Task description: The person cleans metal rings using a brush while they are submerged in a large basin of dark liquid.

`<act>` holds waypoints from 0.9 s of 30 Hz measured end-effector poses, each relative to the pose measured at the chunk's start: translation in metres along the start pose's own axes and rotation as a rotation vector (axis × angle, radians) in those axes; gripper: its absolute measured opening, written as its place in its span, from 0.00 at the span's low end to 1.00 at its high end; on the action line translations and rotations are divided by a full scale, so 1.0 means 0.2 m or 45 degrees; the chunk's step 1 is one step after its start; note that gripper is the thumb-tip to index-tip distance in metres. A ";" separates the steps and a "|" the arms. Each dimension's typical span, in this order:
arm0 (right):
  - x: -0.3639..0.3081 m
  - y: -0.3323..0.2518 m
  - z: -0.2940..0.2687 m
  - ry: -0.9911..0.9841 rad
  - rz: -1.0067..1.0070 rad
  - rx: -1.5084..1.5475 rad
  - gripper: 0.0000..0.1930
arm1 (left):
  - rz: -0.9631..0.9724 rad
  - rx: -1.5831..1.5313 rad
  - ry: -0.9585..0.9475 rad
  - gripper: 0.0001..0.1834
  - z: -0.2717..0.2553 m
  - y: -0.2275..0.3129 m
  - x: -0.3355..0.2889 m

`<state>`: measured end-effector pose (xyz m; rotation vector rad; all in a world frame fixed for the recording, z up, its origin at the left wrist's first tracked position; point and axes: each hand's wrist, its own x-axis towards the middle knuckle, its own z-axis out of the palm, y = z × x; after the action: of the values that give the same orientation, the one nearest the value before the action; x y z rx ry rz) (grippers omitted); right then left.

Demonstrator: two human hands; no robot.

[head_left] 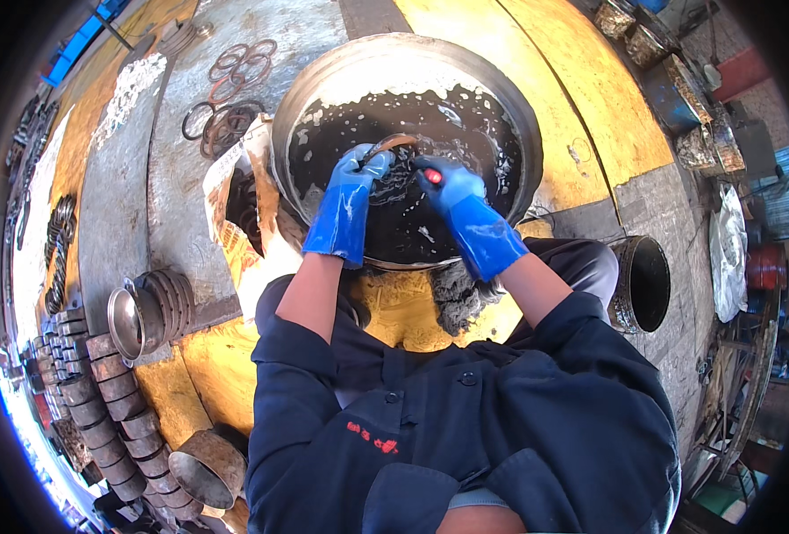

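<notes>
A wide round metal basin (285, 120) of dark, foamy liquid stands in front of me. My left hand (365, 169), in a blue rubber glove, is closed on a brown ring (396, 141) just over the liquid. Beside it on the right, my right hand (455, 184), gloved the same way, is closed around a red-ended handle (433, 176). The working end of that tool is hidden or lost in motion blur and splashes, so its kind does not show.
Several loose rings (238, 67) lie on the floor beyond the basin's left side. A torn paper sack (265, 200) with dark rings touches the basin. Stacked metal rings (132, 414) stand at left, a dark bucket (645, 285) at right, and a dark shaggy clump (458, 298) lies before me.
</notes>
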<state>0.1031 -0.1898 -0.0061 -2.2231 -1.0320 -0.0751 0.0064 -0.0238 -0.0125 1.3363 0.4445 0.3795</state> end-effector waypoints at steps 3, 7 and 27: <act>0.03 0.03 0.02 -0.319 0.663 0.330 0.15 | -0.012 -0.076 -0.014 0.07 0.01 0.05 -0.03; -0.02 0.08 0.04 -0.334 0.955 0.895 0.15 | 0.000 -0.075 -0.011 0.08 0.06 0.15 -0.09; -0.08 -0.06 0.01 -0.098 0.170 -0.096 0.14 | -0.027 0.104 0.096 0.09 -0.04 0.09 -0.05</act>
<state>0.0823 -0.1928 -0.0063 -2.3737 -0.9321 0.0309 -0.0076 -0.0183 0.0053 1.3985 0.5415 0.3989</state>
